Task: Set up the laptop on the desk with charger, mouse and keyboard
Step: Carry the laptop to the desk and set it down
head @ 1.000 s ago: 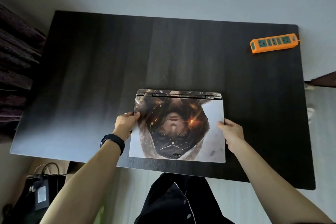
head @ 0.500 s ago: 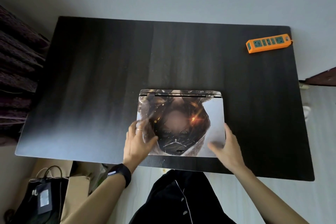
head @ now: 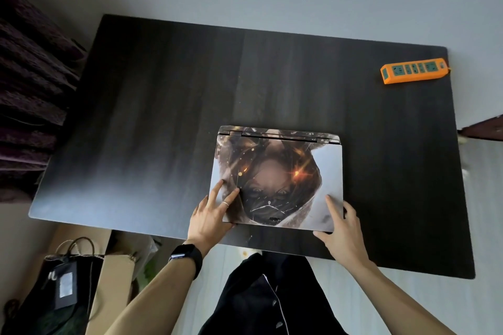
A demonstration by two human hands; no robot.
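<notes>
The laptop [head: 277, 179] lies shut and flat on the desk [head: 163, 117], near our edge and a little right of the middle, with its hinge [head: 277, 135] turned away from us. Our left hand [head: 209, 215] lies spread on the near left corner with straight fingers [head: 217, 190] pressing the lid, so it grips nothing. Our right hand [head: 343, 228] cups the near right corner: forefinger on top, thumb at the front edge, and the other fingers seemingly round the side. We judge the laptop stiff and fairly heavy for its thinness. It should slide as one slab and not flex, though the printed skin on the lid looks smooth and may slip under flat fingers. The screen under that lid is the fragile part, so we would press only lightly there. To open it, we would hold the base down with one hand and lift the lid at the middle of the front lip, not at a corner, so the hinge is not twisted. To shift it, we would take both side edges. The power strip [head: 413, 71] sits at the far right corner, well apart. We see no charger, mouse or keyboard on the desk.
</notes>
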